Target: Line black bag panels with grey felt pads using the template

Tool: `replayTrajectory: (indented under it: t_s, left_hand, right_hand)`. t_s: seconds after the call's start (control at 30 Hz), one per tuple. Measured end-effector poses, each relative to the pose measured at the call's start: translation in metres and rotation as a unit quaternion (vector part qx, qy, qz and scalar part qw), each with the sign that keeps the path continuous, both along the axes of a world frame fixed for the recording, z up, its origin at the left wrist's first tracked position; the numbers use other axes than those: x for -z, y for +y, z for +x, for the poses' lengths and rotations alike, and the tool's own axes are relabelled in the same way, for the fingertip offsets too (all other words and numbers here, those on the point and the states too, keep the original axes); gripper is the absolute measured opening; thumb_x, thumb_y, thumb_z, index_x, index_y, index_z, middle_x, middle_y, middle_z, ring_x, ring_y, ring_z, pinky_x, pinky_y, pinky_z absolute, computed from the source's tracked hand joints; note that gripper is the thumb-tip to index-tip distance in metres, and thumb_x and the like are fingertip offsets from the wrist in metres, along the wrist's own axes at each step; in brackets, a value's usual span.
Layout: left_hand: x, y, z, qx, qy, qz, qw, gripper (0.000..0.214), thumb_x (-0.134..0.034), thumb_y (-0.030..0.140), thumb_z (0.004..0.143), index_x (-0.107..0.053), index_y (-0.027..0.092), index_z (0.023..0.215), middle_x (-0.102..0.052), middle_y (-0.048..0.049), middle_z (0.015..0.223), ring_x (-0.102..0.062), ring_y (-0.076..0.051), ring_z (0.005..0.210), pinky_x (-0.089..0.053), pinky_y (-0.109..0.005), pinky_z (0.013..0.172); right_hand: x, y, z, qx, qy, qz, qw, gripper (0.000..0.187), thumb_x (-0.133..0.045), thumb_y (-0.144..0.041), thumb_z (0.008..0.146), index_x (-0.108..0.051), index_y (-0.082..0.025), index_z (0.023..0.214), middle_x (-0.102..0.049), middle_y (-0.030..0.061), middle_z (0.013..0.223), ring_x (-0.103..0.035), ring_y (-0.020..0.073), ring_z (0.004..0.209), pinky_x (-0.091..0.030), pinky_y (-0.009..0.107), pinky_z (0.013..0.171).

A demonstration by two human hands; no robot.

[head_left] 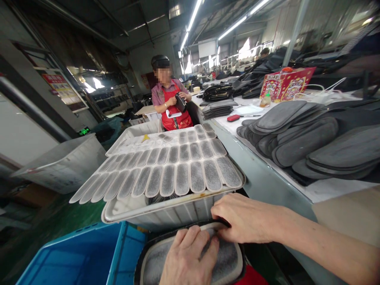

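In my lap, at the lower middle, lies a grey rounded-oblong panel with a pale border, set against a black piece that shows around its rim. My left hand presses on the panel with bent fingers, gripping near its upper edge. At the upper right of the panel, my right hand pinches the black rim between thumb and fingers. Just beyond, rows of similar grey panels with pale borders lie on a board over a large white tub.
A blue crate stands at my left. To the right, a worktable carries stacks of dark oblong pieces, a red gift bag and a red tool. Across the tub, a person in a red apron handles a black piece.
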State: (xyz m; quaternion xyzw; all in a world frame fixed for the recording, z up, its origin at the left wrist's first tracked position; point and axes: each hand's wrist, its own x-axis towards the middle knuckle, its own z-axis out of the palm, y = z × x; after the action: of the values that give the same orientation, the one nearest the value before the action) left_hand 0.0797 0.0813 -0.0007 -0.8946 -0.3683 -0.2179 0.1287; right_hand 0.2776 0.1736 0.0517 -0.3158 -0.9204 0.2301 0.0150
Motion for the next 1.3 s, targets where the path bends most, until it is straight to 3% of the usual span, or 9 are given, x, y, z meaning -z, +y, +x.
replayTrajectory:
  t_s: [0.23,0.43,0.63,0.8,1.0,1.13,1.3]
  left_hand:
    - [0.003,-0.001,-0.001,-0.007,-0.014,-0.005,1.0,0.024,-0.045,0.019,0.097,-0.065,0.021,0.109,-0.07,-0.0008,0.095,-0.06,-0.019,0.086,-0.047,-0.031,0.07]
    - [0.007,-0.002,0.0,-0.016,-0.024,-0.008,1.0,0.023,-0.049,0.017,0.095,-0.065,0.021,0.111,-0.07,-0.0006,0.097,-0.06,-0.019,0.087,-0.046,-0.03,0.073]
    - [0.006,-0.002,-0.002,-0.011,-0.032,0.006,0.999,0.022,-0.048,0.019,0.095,-0.066,0.021,0.108,-0.069,0.0004,0.094,-0.059,-0.018,0.085,-0.045,-0.03,0.073]
    - [0.003,-0.002,-0.002,-0.012,-0.042,0.003,0.999,0.023,-0.045,0.02,0.097,-0.066,0.021,0.107,-0.069,0.0009,0.092,-0.057,-0.017,0.083,-0.043,-0.03,0.07]
    - [0.005,-0.002,-0.002,-0.018,-0.028,-0.008,0.999,0.02,-0.048,0.023,0.096,-0.065,0.023,0.108,-0.069,0.0027,0.094,-0.056,-0.016,0.082,-0.042,-0.03,0.071]
    - [0.005,-0.003,-0.002,-0.018,-0.031,-0.019,0.999,0.021,-0.047,0.023,0.097,-0.064,0.022,0.109,-0.069,0.0021,0.095,-0.056,-0.017,0.084,-0.042,-0.03,0.072]
    - [0.0,-0.002,-0.002,-0.02,-0.033,-0.035,0.999,0.02,-0.047,0.026,0.098,-0.064,0.023,0.109,-0.068,0.0029,0.094,-0.055,-0.016,0.083,-0.042,-0.031,0.07]
  right_hand:
    - [-0.004,0.011,-0.002,-0.029,0.012,-0.049,0.998,0.017,-0.053,-0.013,0.068,-0.069,-0.017,0.063,-0.054,-0.0029,0.05,-0.038,0.0087,0.046,-0.027,0.023,0.049]
    - [0.003,0.01,0.0,-0.014,0.023,-0.048,0.998,0.013,-0.062,-0.029,0.072,-0.067,-0.017,0.069,-0.056,-0.0028,0.06,-0.043,0.0096,0.053,-0.028,0.023,0.05]
    - [0.003,0.017,-0.003,-0.043,0.032,-0.087,0.995,0.008,-0.062,-0.02,0.067,-0.061,-0.018,0.06,-0.037,-0.0083,0.049,-0.037,0.0072,0.047,-0.025,0.022,0.047]
    - [-0.001,0.023,-0.003,-0.057,0.033,-0.108,0.992,0.016,-0.053,-0.012,0.069,-0.064,-0.016,0.059,-0.033,-0.0079,0.048,-0.034,0.0072,0.048,-0.026,0.022,0.048]
    - [0.007,0.021,-0.001,-0.046,0.024,-0.114,0.992,0.017,-0.063,-0.031,0.075,-0.069,-0.015,0.071,-0.049,-0.0057,0.056,-0.044,0.0084,0.052,-0.029,0.022,0.049]
    - [0.012,0.023,-0.002,-0.057,0.022,-0.11,0.992,0.011,-0.062,-0.024,0.073,-0.069,-0.016,0.071,-0.053,-0.0042,0.058,-0.046,0.0099,0.055,-0.031,0.023,0.053]
    - [0.009,0.027,-0.002,-0.082,0.023,-0.103,0.991,0.018,-0.054,-0.017,0.078,-0.071,-0.016,0.073,-0.062,0.0,0.065,-0.049,0.0111,0.059,-0.033,0.024,0.058]
